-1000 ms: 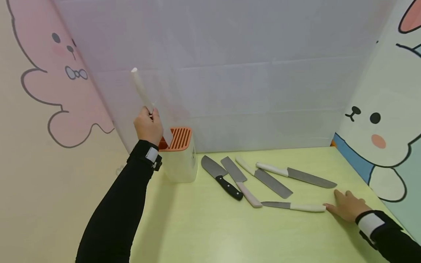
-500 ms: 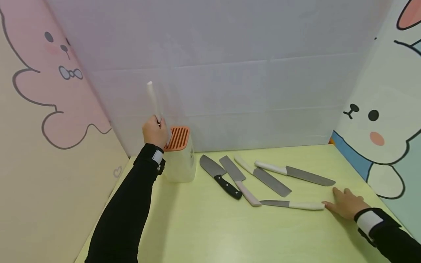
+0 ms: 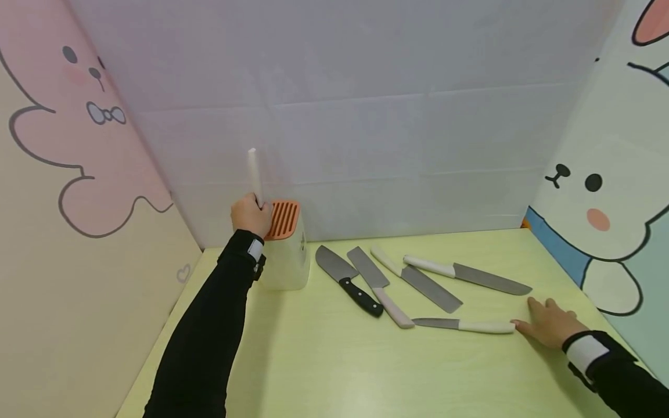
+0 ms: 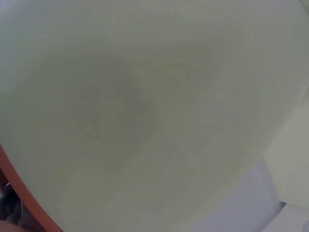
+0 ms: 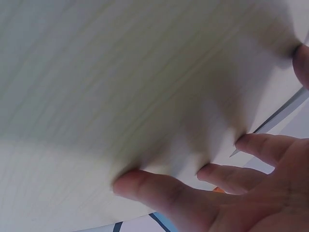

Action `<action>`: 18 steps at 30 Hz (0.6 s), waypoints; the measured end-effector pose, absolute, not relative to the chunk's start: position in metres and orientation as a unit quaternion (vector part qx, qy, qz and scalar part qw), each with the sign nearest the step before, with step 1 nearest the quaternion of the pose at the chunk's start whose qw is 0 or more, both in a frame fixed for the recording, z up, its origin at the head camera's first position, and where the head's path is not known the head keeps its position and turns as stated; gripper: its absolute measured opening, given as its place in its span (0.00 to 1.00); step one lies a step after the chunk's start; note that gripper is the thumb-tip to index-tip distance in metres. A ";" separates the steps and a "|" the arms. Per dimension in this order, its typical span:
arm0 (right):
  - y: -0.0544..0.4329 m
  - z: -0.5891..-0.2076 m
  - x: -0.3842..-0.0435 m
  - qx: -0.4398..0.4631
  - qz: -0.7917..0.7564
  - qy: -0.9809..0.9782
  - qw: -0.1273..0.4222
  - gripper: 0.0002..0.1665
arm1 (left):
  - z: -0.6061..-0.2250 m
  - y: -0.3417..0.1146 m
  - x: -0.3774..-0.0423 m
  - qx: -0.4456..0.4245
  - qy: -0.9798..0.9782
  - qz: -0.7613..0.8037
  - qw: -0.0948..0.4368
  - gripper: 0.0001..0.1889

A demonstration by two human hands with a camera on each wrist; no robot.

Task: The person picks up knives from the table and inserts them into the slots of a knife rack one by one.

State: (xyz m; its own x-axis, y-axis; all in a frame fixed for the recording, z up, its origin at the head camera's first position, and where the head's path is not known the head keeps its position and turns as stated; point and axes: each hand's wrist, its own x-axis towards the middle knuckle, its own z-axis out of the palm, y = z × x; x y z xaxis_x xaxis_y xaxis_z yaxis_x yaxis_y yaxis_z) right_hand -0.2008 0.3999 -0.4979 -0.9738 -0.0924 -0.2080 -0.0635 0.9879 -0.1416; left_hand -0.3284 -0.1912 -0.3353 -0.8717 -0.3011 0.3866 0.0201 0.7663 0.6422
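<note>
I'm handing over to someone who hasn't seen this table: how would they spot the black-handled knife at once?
On the yellow-green table, find the white knife block with the orange slotted top. Just right of it in the head view lies the black-handled kitchen knife. Its riveted black handle sets it apart: the other knives lying on the table all have pale handles.

L hand [image 3: 252, 215] lower vs prev; wht knife handle [image 3: 254, 174] lower, more upright, blade now hidden.

nothing readable; mark [image 3: 302, 244] on knife block [image 3: 282, 267] too small
</note>
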 end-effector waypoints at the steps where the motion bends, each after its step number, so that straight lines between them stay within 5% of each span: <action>1: 0.400 -0.498 -0.201 -0.040 -0.066 0.991 0.107 0.50 | -0.335 -0.191 -0.329 0.078 -0.911 -0.326 0.239 0.12; 18: 0.396 -0.499 -0.204 -0.042 -0.061 0.992 0.102 0.49 | -0.367 -0.211 -0.340 0.068 -0.919 -0.295 0.251 0.20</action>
